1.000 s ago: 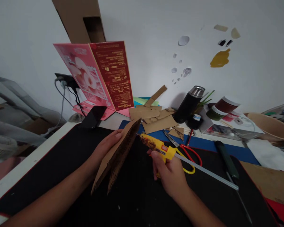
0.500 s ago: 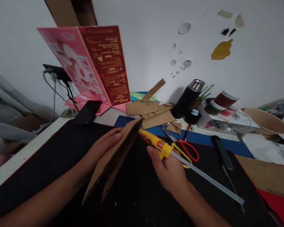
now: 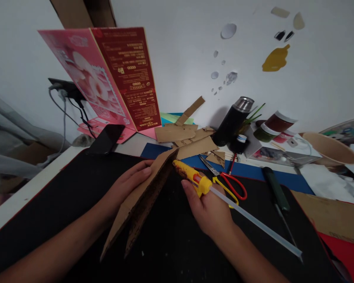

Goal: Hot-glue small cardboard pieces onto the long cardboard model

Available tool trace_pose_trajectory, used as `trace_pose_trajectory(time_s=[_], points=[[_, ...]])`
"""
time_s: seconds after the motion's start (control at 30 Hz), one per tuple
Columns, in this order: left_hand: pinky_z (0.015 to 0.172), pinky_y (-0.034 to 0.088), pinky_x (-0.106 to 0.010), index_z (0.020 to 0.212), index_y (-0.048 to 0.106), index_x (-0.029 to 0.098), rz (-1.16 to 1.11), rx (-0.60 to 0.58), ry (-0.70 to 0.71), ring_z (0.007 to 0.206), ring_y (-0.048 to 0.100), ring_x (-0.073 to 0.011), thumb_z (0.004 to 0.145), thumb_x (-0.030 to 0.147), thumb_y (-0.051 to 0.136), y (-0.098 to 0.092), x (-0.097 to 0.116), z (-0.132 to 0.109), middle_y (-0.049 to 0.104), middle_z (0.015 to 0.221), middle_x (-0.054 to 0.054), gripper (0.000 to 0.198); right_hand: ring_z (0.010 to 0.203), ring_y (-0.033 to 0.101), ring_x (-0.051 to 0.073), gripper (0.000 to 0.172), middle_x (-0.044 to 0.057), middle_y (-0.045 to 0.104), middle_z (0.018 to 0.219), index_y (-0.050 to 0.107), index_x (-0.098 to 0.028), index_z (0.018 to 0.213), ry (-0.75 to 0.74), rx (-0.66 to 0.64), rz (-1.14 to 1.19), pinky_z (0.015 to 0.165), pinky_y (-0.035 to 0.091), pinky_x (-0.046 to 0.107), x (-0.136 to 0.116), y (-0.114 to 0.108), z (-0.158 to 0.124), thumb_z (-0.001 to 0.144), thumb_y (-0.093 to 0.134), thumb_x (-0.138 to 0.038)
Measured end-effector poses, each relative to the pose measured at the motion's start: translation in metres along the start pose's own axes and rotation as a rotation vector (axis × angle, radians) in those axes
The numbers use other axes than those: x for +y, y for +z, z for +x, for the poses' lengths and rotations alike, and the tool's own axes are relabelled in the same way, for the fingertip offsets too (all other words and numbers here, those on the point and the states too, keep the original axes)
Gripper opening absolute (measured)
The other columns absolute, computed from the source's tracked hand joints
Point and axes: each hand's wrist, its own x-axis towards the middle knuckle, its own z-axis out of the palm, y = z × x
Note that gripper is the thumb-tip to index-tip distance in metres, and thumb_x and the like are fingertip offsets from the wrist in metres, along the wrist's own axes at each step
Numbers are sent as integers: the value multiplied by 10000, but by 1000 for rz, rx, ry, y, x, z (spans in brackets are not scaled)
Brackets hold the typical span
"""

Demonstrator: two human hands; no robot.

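Note:
A folded brown cardboard piece [image 3: 141, 188] stands on edge over the black mat [image 3: 177, 243], its two flaps apart toward me. My left hand [image 3: 131, 182] holds its left side, fingers along the outer face. My right hand [image 3: 209, 206] is wrapped round a yellow glue gun [image 3: 191, 175], whose nozzle points at the far end of the cardboard, near the fold. A long translucent glue stick [image 3: 256, 222] sticks out of the gun's back. Whether the nozzle touches the cardboard I cannot tell.
Scissors [image 3: 234, 186] lie just beyond my right hand. Cardboard scraps [image 3: 177, 133], a black flask [image 3: 233, 122] and a phone [image 3: 106, 138] sit farther back. A pink and red folded card [image 3: 129, 78] stands at the back left. A green-handled tool [image 3: 275, 188] lies right.
The view has shifted slightly, so most things sit a little farther left. Both hands keep their holds, and the glue gun stays by the cardboard's far end.

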Motion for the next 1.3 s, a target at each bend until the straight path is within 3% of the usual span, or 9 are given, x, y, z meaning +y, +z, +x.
trace_pose_trajectory(time_s=[0.13,0.3,0.4,0.7,0.93,1.3], points=[[870,575,-374,1291,735,258,37,15,7,1110,705,-339,837,672,708,1,0,-1,795,1183,-59,615,675,716,221,394,53,718,741,707,-215,894,-21,5,3,629,503,302,-1,-1,1,1100,444,-423],[958,564,-384,1274,744,259,76,-12,35,1187,685,-356,834,680,709,-1,0,1,787,1228,-52,610,697,725,229,363,55,745,787,718,-212,992,5,4,-3,619,498,308,-1,1,1,1095,457,-443],[998,554,-394,1261,752,268,82,-14,33,1218,674,-364,825,691,716,-2,0,2,784,1244,-51,608,689,716,231,378,54,732,770,708,-216,952,-13,3,-18,612,486,319,-1,4,-1,1100,445,-444],[982,561,-395,1275,750,274,121,-30,66,1177,693,-349,834,676,714,0,-2,0,788,1239,-54,598,693,701,216,365,68,738,817,718,-194,1028,-7,-48,-68,577,464,325,-1,5,-1,1080,438,-422],[947,558,-384,1191,779,277,85,43,48,1197,684,-366,845,638,713,9,7,-7,799,1210,-46,504,647,694,220,413,67,721,784,712,-198,977,-25,-68,-144,540,446,331,0,4,-1,1091,392,-432],[932,549,-384,1194,769,264,72,49,15,1151,686,-361,837,637,722,11,5,-6,797,1180,-50,518,601,702,219,423,60,727,749,699,-173,961,-33,-58,-181,518,426,337,0,3,1,1096,404,-443]])
